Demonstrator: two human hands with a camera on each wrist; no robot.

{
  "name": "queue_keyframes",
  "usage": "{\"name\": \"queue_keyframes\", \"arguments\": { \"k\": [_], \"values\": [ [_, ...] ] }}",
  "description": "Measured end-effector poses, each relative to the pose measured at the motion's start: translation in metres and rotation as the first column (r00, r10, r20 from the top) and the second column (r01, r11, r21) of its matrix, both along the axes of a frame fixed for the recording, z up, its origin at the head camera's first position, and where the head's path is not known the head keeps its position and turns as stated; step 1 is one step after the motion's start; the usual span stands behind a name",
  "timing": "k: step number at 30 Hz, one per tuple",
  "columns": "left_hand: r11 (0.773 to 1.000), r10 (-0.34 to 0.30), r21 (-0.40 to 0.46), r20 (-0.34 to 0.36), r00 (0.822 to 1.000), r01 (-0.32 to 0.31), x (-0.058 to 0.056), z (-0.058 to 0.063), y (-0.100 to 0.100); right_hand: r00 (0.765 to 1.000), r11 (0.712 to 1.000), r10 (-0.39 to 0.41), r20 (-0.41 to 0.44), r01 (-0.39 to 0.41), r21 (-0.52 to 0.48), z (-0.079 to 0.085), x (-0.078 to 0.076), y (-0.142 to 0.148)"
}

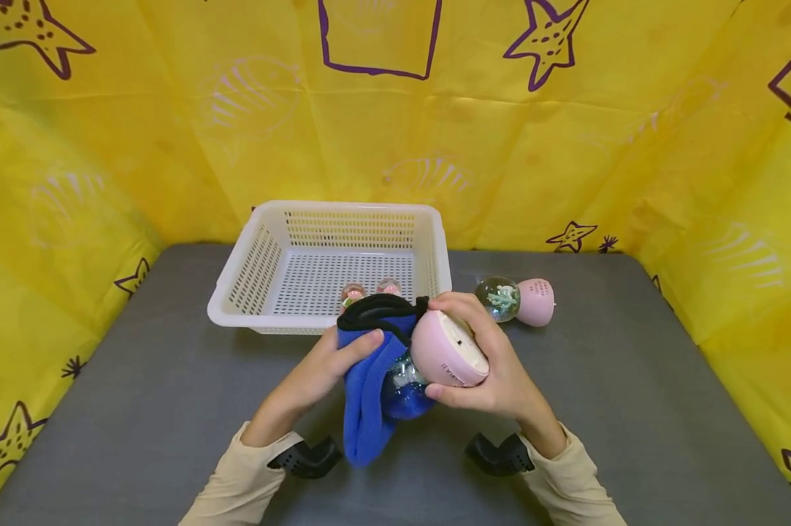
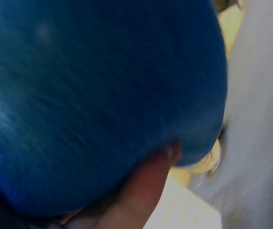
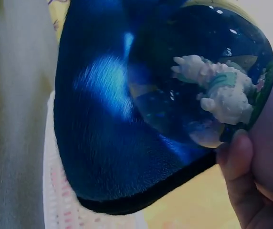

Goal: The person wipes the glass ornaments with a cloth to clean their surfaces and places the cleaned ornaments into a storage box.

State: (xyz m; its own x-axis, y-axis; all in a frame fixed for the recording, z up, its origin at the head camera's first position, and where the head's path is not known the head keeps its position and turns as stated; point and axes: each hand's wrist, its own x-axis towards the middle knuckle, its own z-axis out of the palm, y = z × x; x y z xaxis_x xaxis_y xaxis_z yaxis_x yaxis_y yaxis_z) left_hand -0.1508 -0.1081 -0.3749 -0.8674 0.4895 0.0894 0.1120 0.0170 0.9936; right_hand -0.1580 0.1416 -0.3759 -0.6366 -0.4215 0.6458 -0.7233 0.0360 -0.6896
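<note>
My right hand [image 1: 490, 358] holds a snow globe by its pale pink base [image 1: 444, 351], which is tilted so its underside faces up and right. Its clear ball [image 1: 404, 391] points down and left against a blue plush cloth [image 1: 369, 394] with black edging. White animal figures [image 3: 222, 90] show inside the ball in the right wrist view. The cloth is gripped by my left hand [image 1: 332, 365], thumb on top and the other fingers hidden beneath it. In the left wrist view the cloth [image 2: 108, 95] fills most of the picture, with the thumb [image 2: 148, 186] pressed on it.
A white plastic basket [image 1: 273, 319] stands behind the hands, with two small globes [image 1: 353, 294] visible near its front wall. Right of it, another snow globe with a pink base [image 1: 536, 302] lies on its side on the grey table [image 1: 172, 409]. Yellow patterned fabric [image 1: 369, 131] surrounds the table.
</note>
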Motion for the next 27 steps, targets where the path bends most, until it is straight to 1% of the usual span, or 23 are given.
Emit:
{"name": "queue_keyframes", "arguments": {
  "k": [2,3,5,7,8,9,11,13,14,16,18,19,20,22,24,27],
  "values": [
    [0.998,-0.050,0.050,0.076,0.996,0.046,-0.001,-0.003,-0.001,0.999,1.000,0.001,-0.044,-0.002,-0.024,0.001,0.000,-0.001],
    [0.995,-0.081,0.072,0.116,0.990,0.073,-0.001,-0.005,-0.001,0.998,0.999,-0.003,-0.058,0.001,-0.033,0.001,0.000,-0.001],
    [0.987,-0.140,0.101,0.192,0.971,0.122,-0.001,-0.008,-0.001,0.997,0.999,-0.011,-0.074,0.007,-0.043,0.002,0.001,-0.001],
    [0.981,-0.178,0.121,0.256,0.950,0.151,-0.001,-0.012,0.000,0.997,0.999,-0.012,-0.077,0.009,-0.042,0.002,0.001,0.000],
    [0.979,-0.186,0.129,0.282,0.941,0.155,-0.001,-0.014,0.000,0.997,0.999,-0.012,-0.073,0.010,-0.032,0.001,0.001,0.000],
    [0.978,-0.188,0.139,0.290,0.938,0.153,-0.001,-0.016,0.000,0.998,1.000,-0.014,-0.063,0.013,-0.017,0.001,0.002,0.000],
    [0.980,-0.163,0.158,0.287,0.944,0.122,-0.001,-0.018,0.001,0.999,1.000,-0.019,-0.029,0.020,0.020,0.000,0.002,0.000],
    [0.979,-0.125,0.186,0.245,0.961,0.080,-0.003,-0.020,0.003,0.999,0.998,-0.035,0.020,0.034,0.061,-0.002,0.002,0.000],
    [0.979,-0.104,0.196,0.211,0.972,0.063,-0.003,-0.020,0.003,0.998,0.996,-0.048,0.048,0.044,0.082,-0.002,0.002,0.000],
    [0.978,-0.051,0.208,0.118,0.992,0.026,-0.006,-0.020,0.004,0.989,0.989,-0.091,0.116,0.077,0.126,-0.002,0.002,0.001],
    [0.980,0.012,0.197,0.007,1.000,-0.013,-0.008,-0.018,0.005,0.977,0.979,-0.141,0.159,0.114,0.167,-0.002,0.002,0.000],
    [0.982,0.038,0.186,-0.044,0.998,-0.029,-0.008,-0.017,0.005,0.971,0.974,-0.166,0.174,0.133,0.185,-0.002,0.001,0.000],
    [0.984,0.069,0.168,-0.098,0.993,-0.052,-0.009,-0.015,0.005,0.965,0.969,-0.187,0.185,0.150,0.199,-0.002,0.001,0.000],
    [0.987,0.126,0.121,-0.178,0.976,-0.106,-0.008,-0.013,0.005,0.956,0.962,-0.218,0.198,0.176,0.208,-0.001,0.000,0.000],
    [0.984,0.173,0.072,-0.222,0.959,-0.161,-0.005,-0.010,0.006,0.949,0.962,-0.230,0.213,0.189,0.196,0.000,-0.001,0.000],
    [0.973,0.226,0.008,-0.254,0.940,-0.232,-0.001,-0.007,0.006,0.941,0.971,-0.213,0.262,0.174,0.165,0.001,-0.001,0.002]
  ]
}}
